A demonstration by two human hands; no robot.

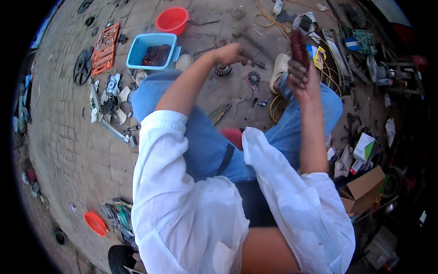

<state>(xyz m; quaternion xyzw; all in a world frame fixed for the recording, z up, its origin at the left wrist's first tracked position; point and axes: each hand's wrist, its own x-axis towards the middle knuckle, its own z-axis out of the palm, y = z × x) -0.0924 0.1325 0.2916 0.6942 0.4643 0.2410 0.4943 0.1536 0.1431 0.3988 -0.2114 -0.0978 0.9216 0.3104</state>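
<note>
My right hand (301,80) is raised over my right knee, its fingers wrapped round a long dark-red object (299,48) whose kind I cannot make out. My left hand (235,55) reaches over the ground between my feet, fingers loosely bent and pointing down, with nothing visible in them. Just beyond its fingertips lies a dark-handled tool (260,64). Below that hand sit a ring with copper windings (223,70) and a small dark round part (253,78). Pliers with yellow handles (221,114) lie nearer me, between my legs.
A light-blue basin (129,58) with dark parts inside stands left of my feet, beside a red basin (172,20). Further left is an orange tool case (105,49). Loose metal parts (112,100) lie by my left knee. Yellow cable (267,20) and a cardboard box (365,189) are on the right.
</note>
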